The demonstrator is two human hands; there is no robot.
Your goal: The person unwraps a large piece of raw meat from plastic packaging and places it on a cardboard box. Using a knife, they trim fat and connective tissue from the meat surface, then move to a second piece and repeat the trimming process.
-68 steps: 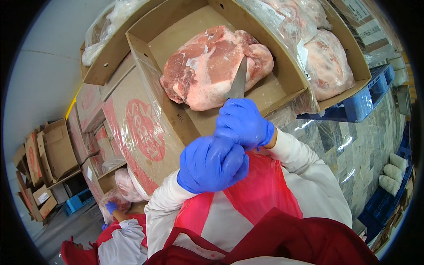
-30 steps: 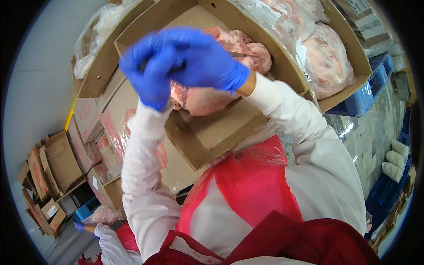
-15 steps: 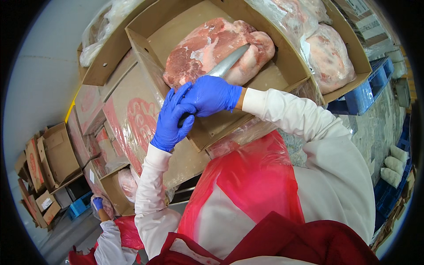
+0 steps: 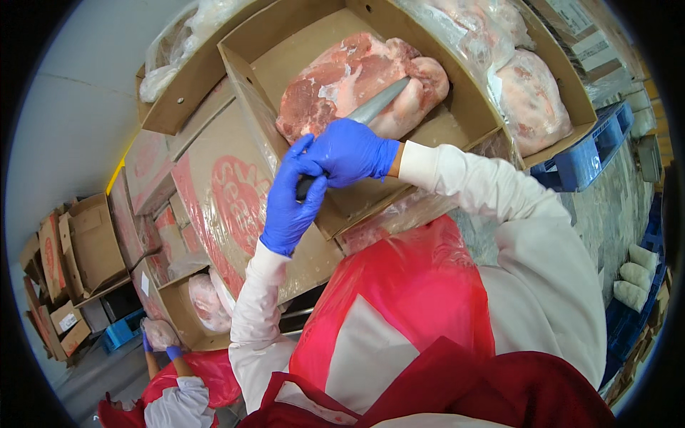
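Both of my hands wear blue gloves and meet over the near left edge of an open cardboard box. My right hand (image 4: 351, 151) is closed around the grip of a knife (image 4: 379, 101) with a broad, tapering grey blade. Lower left of it, my left hand (image 4: 291, 201) curls around the knife's dark handle end and touches the right hand. The blade points away to the right, over a large raw cut of meat (image 4: 360, 78) that lies in the cardboard box (image 4: 285, 32). How far the tip enters the meat, if at all, I cannot tell.
Bagged meat (image 4: 531, 103) fills a box at right, above a blue pallet (image 4: 596, 146). Closed cartons (image 4: 221, 185) lie left of my box. Lower left, a co-worker's gloved hands (image 4: 173, 352) hold bagged meat (image 4: 160, 334). Cardboard boxes (image 4: 91, 246) are stacked at far left.
My left fingers, earlier stretched over the right hand, have curled in more around the handle end. The view has shifted slightly. The co-worker's second hand has come into sight at the bagged meat.
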